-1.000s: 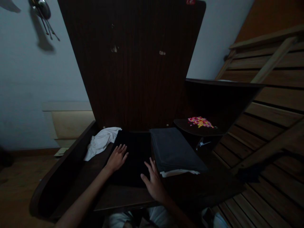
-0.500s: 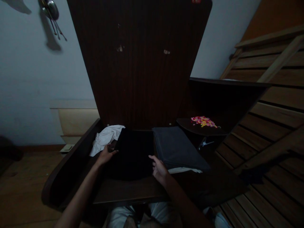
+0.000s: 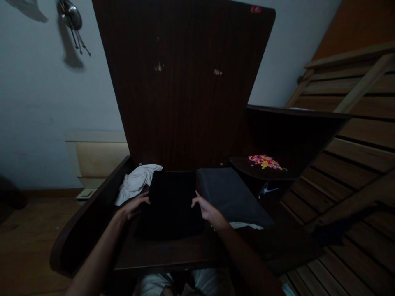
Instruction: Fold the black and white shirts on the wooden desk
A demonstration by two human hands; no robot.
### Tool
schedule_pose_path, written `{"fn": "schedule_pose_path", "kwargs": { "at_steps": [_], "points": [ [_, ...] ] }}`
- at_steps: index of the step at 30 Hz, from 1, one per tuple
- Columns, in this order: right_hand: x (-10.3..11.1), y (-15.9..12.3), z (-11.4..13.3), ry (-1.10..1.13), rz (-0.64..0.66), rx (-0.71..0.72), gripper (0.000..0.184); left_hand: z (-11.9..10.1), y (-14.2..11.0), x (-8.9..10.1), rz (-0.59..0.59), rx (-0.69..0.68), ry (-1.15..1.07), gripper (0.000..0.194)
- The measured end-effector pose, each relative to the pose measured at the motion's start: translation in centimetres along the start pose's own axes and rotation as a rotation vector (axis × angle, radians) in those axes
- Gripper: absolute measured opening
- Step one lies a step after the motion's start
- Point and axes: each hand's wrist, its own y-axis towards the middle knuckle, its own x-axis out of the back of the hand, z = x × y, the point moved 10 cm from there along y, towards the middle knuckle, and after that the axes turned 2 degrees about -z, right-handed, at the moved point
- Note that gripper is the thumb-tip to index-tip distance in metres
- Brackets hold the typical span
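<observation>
Dark wooden desktop [image 3: 166,254], front margin showing; left hand [image 3: 133,206], right hand [image 3: 207,209] are pinching folded black cloth [image 3: 173,205] by side edges.

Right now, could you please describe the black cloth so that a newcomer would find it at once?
Find the tall dark wooden panel and look down to the wooden surface at its foot. The black cloth is there between the left hand and the right hand. It is darker than its neighbours, the rumpled white cloth and the folded grey cloth.
</observation>
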Motion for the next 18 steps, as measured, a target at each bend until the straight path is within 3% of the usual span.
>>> {"fn": "schedule_pose_path", "kwargs": {
  "at_steps": [4, 8, 10, 14, 18],
  "points": [
    [-1.0, 0.0, -0.1, 0.076, 0.078, -0.099, 0.065, 0.2, 0.2, 0.6, -0.127, 0.053, 0.003, 0.049],
    [-0.5, 0.3, 1.0, 0.116, 0.067, -0.096, 0.063, 1.0, 0.4, -0.2, -0.082, 0.146, -0.026, 0.036],
    [0.1, 0.4, 1.9, 0.162, 0.069, -0.080, 0.059, 0.4, 0.3, -0.6, -0.065, 0.083, -0.054, 0.041],
    [1.5, -0.1, 3.7, 0.270, 0.118, -0.119, 0.061, -1.7, -0.1, -2.5, 0.010, -0.069, -0.096, 0.071],
    [4.1, -0.7, 5.8, 0.336, 0.118, -0.129, 0.054, -4.0, -0.3, -4.9, 0.025, -0.157, -0.085, 0.074]
  ]
}}
